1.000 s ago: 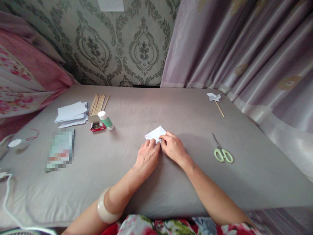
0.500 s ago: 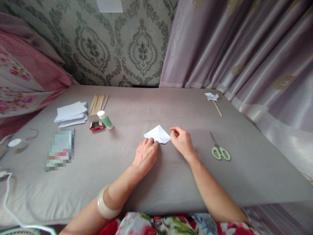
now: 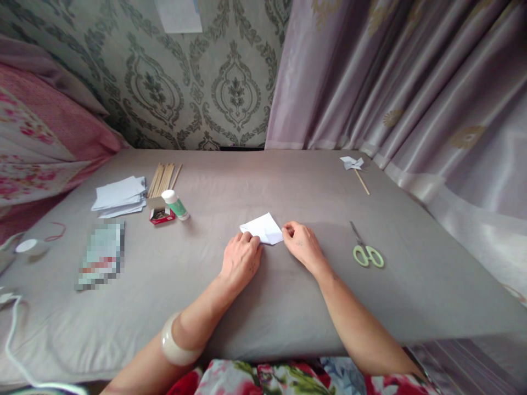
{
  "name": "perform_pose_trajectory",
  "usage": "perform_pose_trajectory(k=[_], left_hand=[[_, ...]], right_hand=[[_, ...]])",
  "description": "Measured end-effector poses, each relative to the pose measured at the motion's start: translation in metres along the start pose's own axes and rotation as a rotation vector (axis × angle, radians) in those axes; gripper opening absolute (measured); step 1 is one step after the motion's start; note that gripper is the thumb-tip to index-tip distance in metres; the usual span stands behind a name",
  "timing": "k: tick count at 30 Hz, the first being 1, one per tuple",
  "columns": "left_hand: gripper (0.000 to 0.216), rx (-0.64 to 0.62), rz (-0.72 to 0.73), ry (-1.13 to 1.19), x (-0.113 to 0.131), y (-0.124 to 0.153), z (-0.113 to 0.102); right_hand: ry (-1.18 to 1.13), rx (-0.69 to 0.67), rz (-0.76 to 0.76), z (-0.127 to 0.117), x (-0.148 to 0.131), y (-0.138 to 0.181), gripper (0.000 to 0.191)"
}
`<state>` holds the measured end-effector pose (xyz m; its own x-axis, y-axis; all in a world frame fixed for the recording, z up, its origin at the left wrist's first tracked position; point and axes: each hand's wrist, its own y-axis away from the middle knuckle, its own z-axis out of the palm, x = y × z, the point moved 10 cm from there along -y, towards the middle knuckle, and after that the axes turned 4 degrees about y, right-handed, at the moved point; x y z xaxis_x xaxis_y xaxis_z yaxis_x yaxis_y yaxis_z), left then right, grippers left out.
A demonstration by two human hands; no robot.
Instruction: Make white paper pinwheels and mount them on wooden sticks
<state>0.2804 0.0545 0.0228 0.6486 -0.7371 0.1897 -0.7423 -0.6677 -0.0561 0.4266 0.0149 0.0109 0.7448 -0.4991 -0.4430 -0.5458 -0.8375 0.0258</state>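
Note:
A small folded white paper lies on the grey cloth in front of me, with creased flaps and one corner pointing away. My left hand rests on its near left edge, fingers curled and pressing it down; the fingertips are partly hidden. At the right corner of the paper, my right hand has thumb and forefinger pinched together on the edge. To the right of that hand lie scissors with light green handles, their blades pointing away from me.
A paper pinwheel on a stick lies at the far right. On the left are a stack of white paper, several wooden sticks, a glue stick, a small red box and a blurred packet.
My right fingers have closed onto the right corner of the paper, which has shifted in shape slightly. My left hand stays on the near edge. The camera view has tilted a little.

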Motion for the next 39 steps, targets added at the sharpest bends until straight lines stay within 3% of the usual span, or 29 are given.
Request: perform_pose_trajectory(k=[9,20,25,30,39], left_hand=[[0.027,-0.014,-0.020,0.027,-0.005,-0.002,-0.004],[0.031,0.132,0.024,0.112,-0.021,-0.009,-0.012],[0.027,0.210,0.110,0.079,0.000,0.000,-0.027],[0.023,0.061,0.242,0.058,0.039,0.014,-0.013],[0.023,-0.062,0.164,0.008,0.034,0.013,-0.004]], right_hand=[[-0.068,-0.099,0.030,0.012,0.005,0.001,0.026],[-0.160,-0.241,-0.048,0.024,-0.006,0.007,0.026],[-0.200,-0.305,-0.177,0.024,-0.014,0.014,0.014],[-0.218,-0.264,-0.483,0.008,-0.032,0.023,0.032],[-0.080,-0.208,-0.605,0.008,-0.045,0.025,0.021]])
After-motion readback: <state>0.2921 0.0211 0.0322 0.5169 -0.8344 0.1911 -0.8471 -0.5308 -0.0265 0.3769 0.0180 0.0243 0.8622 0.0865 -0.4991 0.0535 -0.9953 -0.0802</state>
